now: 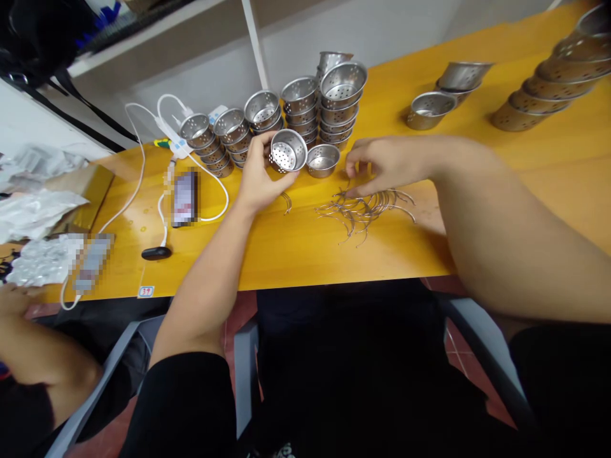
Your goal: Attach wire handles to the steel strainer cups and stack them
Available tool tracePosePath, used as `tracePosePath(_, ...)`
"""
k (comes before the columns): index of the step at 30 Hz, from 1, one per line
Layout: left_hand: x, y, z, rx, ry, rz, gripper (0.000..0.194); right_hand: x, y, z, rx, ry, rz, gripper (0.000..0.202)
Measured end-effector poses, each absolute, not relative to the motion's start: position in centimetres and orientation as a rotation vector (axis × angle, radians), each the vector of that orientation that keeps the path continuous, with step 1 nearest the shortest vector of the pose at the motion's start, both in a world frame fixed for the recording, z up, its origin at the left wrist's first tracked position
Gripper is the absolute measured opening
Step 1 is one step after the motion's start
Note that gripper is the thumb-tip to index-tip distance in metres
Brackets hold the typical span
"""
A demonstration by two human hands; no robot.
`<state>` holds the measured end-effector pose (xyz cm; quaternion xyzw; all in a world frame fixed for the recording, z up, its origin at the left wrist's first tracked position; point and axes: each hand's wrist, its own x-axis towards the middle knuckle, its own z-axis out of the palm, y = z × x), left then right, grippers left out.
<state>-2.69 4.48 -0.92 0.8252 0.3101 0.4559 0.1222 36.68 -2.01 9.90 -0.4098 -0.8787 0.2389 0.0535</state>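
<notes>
A perforated metal cup (pixel 288 151) is held in my left hand (pixel 261 178), its open mouth facing up toward me. My right hand (pixel 382 164) hovers at the upper edge of a loose pile of curved metal wires (pixel 367 210), thumb and fingers curled over it; whether a wire is between the fingertips is too small to tell. Between my two hands a single low metal cup (pixel 323 161) stands on the table. A few more curved wires (pixel 287 203) lie just below the cup in my left hand.
Stacks of perforated cups (pixel 298 102) line the back of the yellow table (pixel 296 254). More cups (pixel 429 109) and a leaning stack (pixel 544 89) are at the right. Phones (pixel 184 198), white cables and a black object (pixel 156 253) lie left, near another person's arm (pixel 42 350).
</notes>
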Motion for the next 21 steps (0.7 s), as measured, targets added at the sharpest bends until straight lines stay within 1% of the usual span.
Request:
tracePosePath(2,-2.7,4.8,-1.7,2.369,0.879,1.324,0.118,36.8,-1.6,9.3,-1.316,-2.660,0.700,0.051)
tracePosePath(5,-2.5,4.2,-1.5,2.340,0.949,1.316,0.117,36.4,-1.1,8.1,-1.340,-2.504,0.554,0.044)
tracePosePath(7,-2.3,3.4,-0.8,2.302,1.019,1.293,0.116,36.0,-0.9,7.2,-1.287,-2.413,0.508,0.045)
tracePosePath(9,-1.9,2.6,-0.1,2.244,1.071,1.244,0.115,35.4,-0.8,6.3,-1.191,-2.369,0.529,0.049)
tracePosePath(12,-1.5,1.6,0.6,2.184,1.078,1.152,0.115,34.3,-1.0,5.4,-1.073,-2.343,0.579,0.047)
tracePosePath(14,-1.2,1.1,0.8,2.169,1.055,1.105,0.115,33.6,-1.5,5.2,-1.036,-2.316,0.582,0.053)
tracePosePath(18,-0.8,0.7,0.8,2.172,1.038,1.027,0.116,32.3,-2.7,5.3,-0.985,-2.232,0.588,0.079)
tracePosePath(19,-0.8,0.8,0.7,2.170,1.027,1.014,0.116,32.1,-2.9,5.3,-0.967,-2.227,0.608,0.082)
tracePosePath(21,-0.7,1.0,0.4,2.161,0.995,0.990,0.115,31.7,-3.2,5.3,-0.933,-2.230,0.638,0.081)
